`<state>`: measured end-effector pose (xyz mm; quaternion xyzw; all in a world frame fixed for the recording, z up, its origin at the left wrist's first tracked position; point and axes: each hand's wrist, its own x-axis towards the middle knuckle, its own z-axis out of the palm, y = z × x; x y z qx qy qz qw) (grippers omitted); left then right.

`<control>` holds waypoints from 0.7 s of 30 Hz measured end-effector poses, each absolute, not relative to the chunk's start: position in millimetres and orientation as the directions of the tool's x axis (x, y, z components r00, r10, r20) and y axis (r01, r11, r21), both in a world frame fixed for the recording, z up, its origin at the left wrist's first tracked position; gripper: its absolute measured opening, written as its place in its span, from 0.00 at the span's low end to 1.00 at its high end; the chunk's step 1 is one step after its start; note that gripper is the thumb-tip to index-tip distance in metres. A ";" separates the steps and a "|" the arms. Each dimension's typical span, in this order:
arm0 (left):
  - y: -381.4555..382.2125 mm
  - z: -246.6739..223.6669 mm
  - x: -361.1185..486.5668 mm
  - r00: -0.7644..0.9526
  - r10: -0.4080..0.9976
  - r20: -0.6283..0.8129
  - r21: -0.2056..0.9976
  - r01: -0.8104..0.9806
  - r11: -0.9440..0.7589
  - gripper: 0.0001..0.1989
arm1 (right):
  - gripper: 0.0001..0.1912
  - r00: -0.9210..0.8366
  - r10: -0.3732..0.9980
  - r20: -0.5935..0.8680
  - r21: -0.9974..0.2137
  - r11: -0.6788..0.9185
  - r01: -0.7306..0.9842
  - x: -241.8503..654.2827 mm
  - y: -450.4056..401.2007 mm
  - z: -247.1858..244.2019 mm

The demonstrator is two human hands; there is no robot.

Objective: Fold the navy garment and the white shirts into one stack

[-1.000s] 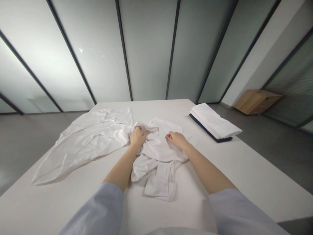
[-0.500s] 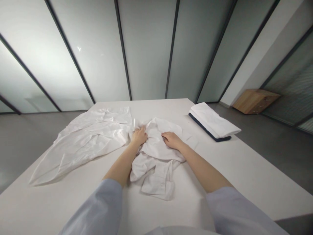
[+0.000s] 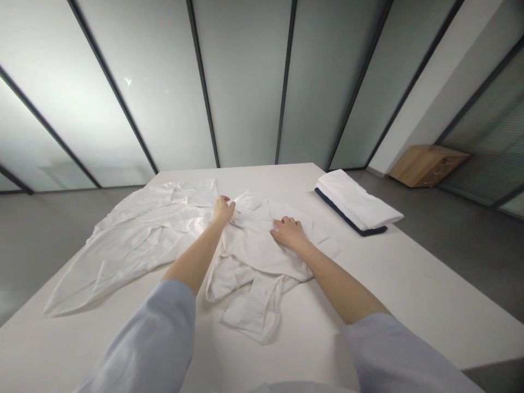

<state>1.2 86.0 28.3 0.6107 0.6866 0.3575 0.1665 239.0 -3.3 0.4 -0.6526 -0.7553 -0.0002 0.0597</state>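
left hand [image 3: 223, 210] pinched the upper edge of crumpled white shirt [image 3: 256, 254] | right hand [image 3: 290, 233] lay spread flat on it

Plain white shirt [image 3: 257, 245], white folded stack [image 3: 356, 199] edged in navy.

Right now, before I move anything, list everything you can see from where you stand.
crumpled shirt: one, white, mid-table under the hands
spread garment: one, white, wrinkled, table's left side
folded cloth stack: one, white with navy edge, table's far right
table: one, white, beneath everything
wooden cabinet: one, light brown, on the floor, far right
frosted glass panels: several, pale grey, dark frames, behind the table
floor: one, grey, around the table
left hand: one, at the shirt's far edge
right hand: one, flat on the shirt
sleeves: two, pale blue, on both forearms
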 end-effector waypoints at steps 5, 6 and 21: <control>34.4 35.2 24.2 0.372 0.927 0.037 0.462 0.817 -0.346 0.17 | 0.30 0.120 0.992 0.033 -0.172 -0.113 0.979 249.7 11.5 -17.1; 22.9 33.6 27.9 0.459 0.888 -0.035 0.417 0.814 -0.404 0.23 | 0.31 0.168 0.985 0.034 -0.191 -0.159 0.969 253.5 16.4 -20.0; 10.5 0.7 38.6 0.369 0.929 0.033 0.249 0.897 -0.365 0.19 | 0.11 0.484 0.804 0.344 -0.938 0.278 0.206 301.2 36.8 -15.1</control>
